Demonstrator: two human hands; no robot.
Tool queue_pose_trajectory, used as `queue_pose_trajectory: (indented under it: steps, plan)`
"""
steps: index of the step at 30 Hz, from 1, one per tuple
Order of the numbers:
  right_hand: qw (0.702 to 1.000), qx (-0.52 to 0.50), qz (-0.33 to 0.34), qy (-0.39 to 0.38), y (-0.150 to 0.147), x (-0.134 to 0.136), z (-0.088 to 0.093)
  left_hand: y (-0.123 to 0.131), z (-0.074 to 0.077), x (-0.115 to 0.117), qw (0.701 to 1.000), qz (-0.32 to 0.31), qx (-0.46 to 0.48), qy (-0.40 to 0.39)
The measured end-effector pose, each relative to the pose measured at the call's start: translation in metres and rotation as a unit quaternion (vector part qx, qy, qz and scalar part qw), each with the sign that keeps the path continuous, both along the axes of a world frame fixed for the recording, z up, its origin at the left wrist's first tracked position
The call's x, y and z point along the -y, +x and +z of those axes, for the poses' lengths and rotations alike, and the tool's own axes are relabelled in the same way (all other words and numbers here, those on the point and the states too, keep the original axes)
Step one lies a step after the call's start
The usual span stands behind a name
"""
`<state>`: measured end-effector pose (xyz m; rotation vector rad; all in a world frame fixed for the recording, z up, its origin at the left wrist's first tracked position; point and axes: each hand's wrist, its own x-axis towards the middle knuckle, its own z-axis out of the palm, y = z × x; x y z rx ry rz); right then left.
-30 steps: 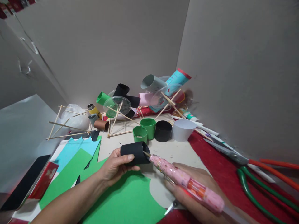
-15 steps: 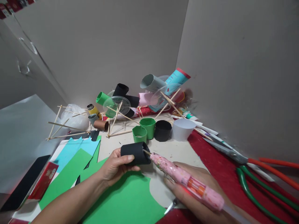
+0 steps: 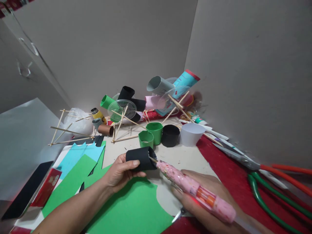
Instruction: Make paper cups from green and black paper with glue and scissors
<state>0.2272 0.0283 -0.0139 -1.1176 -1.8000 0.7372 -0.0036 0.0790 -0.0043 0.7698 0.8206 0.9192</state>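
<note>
My left hand [image 3: 122,174] is closed around a black paper tube [image 3: 140,159], thumb on its near side, the open end facing right. In my right hand [image 3: 200,191] lies a pink hot glue gun [image 3: 185,182] with an orange section and a clear glue stick at its back. Its thin metal nozzle points into the tube's open rim. Behind the tube stand two green paper cups [image 3: 154,131], a black paper ring [image 3: 170,136] and a white paper ring [image 3: 192,135]. Below my hands a green paper sheet [image 3: 126,208] is spread out.
Stick frames with clear discs [image 3: 122,110] and coloured tubes stand at the back. Scissors with orange handles [image 3: 285,175] and green handles [image 3: 258,191] lie right on red cloth [image 3: 219,159]. At left are blue paper [image 3: 80,156], a red packet [image 3: 46,188] and a black phone-like slab [image 3: 26,191].
Little differs. Both hands keep their hold, and the nozzle stays at the tube's rim. The whole view has shifted slightly.
</note>
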Motion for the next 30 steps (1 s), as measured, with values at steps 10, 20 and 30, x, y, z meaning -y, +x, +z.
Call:
queue_pose_trajectory:
  steps: [10, 20, 30]
  plan:
    - [1.000, 0.015, 0.007, 0.005, 0.0013, 0.0007, 0.0004, -0.0001, 0.0006, -0.0008, 1.000, 0.013, 0.021, -0.009]
    - [0.998, 0.041, 0.051, -0.015, 0.0035, -0.0007, 0.0082, -0.0015, 0.0002, -0.0011, 0.999, 0.035, 0.023, -0.022]
    - [1.000, 0.021, 0.018, -0.001, -0.0020, 0.0031, 0.0012, -0.0021, -0.0003, -0.0027, 0.997, 0.060, 0.017, -0.042]
